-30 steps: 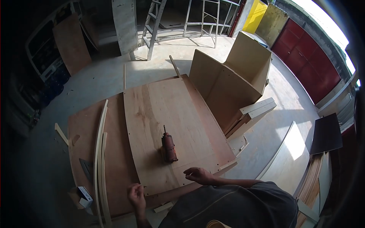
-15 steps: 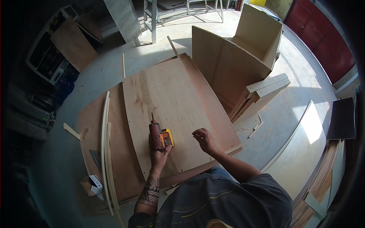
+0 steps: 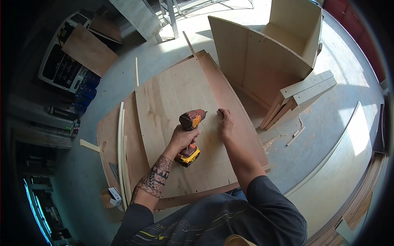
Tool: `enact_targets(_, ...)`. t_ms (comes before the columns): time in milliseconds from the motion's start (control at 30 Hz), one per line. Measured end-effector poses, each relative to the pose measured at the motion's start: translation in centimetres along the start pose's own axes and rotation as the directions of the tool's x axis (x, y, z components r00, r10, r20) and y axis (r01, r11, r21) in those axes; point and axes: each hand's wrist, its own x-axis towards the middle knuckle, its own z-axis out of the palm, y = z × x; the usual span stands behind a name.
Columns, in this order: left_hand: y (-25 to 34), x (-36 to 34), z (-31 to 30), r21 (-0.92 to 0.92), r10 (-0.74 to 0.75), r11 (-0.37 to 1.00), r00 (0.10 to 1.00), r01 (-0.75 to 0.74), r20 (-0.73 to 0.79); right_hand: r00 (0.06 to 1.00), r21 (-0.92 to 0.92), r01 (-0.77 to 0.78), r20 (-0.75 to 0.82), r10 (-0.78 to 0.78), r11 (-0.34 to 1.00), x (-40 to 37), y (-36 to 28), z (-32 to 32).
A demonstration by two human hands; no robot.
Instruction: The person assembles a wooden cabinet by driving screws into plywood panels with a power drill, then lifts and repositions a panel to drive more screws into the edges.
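Note:
My left hand (image 3: 184, 138) is wrapped round the grip of a red and yellow cordless drill (image 3: 192, 119). Its bit points right, toward my other hand, and its yellow battery hangs below the grip. To the right of the bit, my right hand (image 3: 225, 124) has its fingers pinched together above the right part of a pale plywood panel (image 3: 172, 98). Anything between those fingertips is too small to make out. This panel lies flat on larger reddish-brown sheets (image 3: 236, 108).
Wooden strips (image 3: 121, 147) and a small open box (image 3: 114, 197) lie at the left. An open plywood cabinet (image 3: 258, 61) stands beyond the panel, with stacked wooden pieces (image 3: 305, 92) beside it. Wood scraps (image 3: 296, 136) are on the floor. A ladder (image 3: 169, 18) stands at the back.
The drill has swung from pointing away from me to pointing right, and it has moved right and up. My right hand has risen farther over the panel. The view has shifted.

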Motion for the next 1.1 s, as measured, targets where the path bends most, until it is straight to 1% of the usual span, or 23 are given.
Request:
enact_targets(33, 0.4, 0.9, 0.2, 0.004, -0.001, 1.0, 1.0, 0.001, 0.003, 0.998, -0.03, 0.058, 0.006, -0.058, 0.998, 0.1, 0.0, 0.0)
enact_targets(67, 0.9, 1.7, 0.3, 0.019, 0.06, 0.998, 0.995, -0.061, 0.077, 0.993, -0.056, 0.12, 0.012, -0.119, 0.991, 0.4, 0.0, 0.1)
enact_targets(100, 1.4, 2.5, 0.4, 0.032, 0.116, 0.992, 0.981, -0.122, 0.153, 0.993, -0.052, 0.116, 0.006, -0.116, 0.992, 0.6, -0.1, 0.2)
enact_targets(133, 2.3, 3.0, 0.7, 0.041, 0.114, 0.992, 0.981, -0.121, 0.158, 0.992, -0.08, 0.125, 0.016, -0.125, 0.989, 0.6, -0.2, 0.2)
enact_targets(200, 3.8, 3.5, 1.3, 0.075, -0.033, 0.997, 0.995, 0.025, 0.099, 0.992, -0.105, 0.122, 0.022, -0.121, 0.987, 0.4, -0.3, 0.0)
enact_targets(267, 4.4, 4.2, 1.7, 0.108, -0.049, 0.993, 0.996, 0.041, 0.078, 0.99, -0.108, 0.144, 0.008, -0.144, 0.984, 0.4, -0.4, 0.0)
enact_targets(333, 4.9, 4.7, 1.7, 0.207, -0.085, 0.976, 0.994, 0.07, 0.066, 0.992, -0.098, 0.125, -0.002, -0.126, 0.987, 0.3, -0.5, 0.0)
enact_targets(367, 4.8, 5.0, 1.7, 0.212, -0.087, 0.975, 0.994, 0.071, 0.067, 0.993, -0.093, 0.114, -0.008, -0.116, 0.989, 0.2, -0.6, -0.1)
enact_targets(433, 4.9, 5.5, 1.8, 0.288, -0.099, 0.955, 0.991, 0.069, 0.089, 0.994, -0.092, 0.105, -0.008, -0.106, 0.99, 0.3, -0.7, 0.0)
enact_targets(567, 4.9, 5.7, 2.0, 0.299, -0.104, 0.952, 0.989, 0.068, 0.105, 0.998, -0.109, 0.069, 0.021, -0.067, 0.992, 0.1, -1.0, -0.2)
enact_targets(767, 4.6, 6.3, 1.9, 0.294, -0.122, 0.952, 0.986, 0.084, 0.112, 0.995, -0.098, 0.101, -0.012, -0.102, 0.99, 0.1, -1.0, -0.1)
enact_targets(867, 4.4, 6.6, 1.7, 0.304, -0.103, 0.951, 0.987, 0.06, 0.127, 0.997, -0.103, 0.078, 0.006, -0.077, 0.992, 0.1, -0.9, -0.1)
enact_targets(967, 4.3, 7.1, 1.7, 0.357, -0.131, 0.931, 0.984, 0.079, 0.124, 0.994, -0.114, 0.109, -0.002, -0.11, 0.987, 0.1, -0.8, 0.0)
enact_targets(1033, 4.6, 7.5, 1.7, 0.409, -0.132, 0.91, 0.984, 0.071, 0.121, 0.995, -0.109, 0.101, 0.004, -0.101, 0.989, 0.1, -0.8, 0.0)
enact_targets(1100, 4.9, 8.2, 1.7, 0.42, -0.147, 0.904, 0.981, 0.081, 0.128, 0.996, -0.104, 0.092, 0.012, -0.091, 0.99, 0.1, -0.9, 0.0)
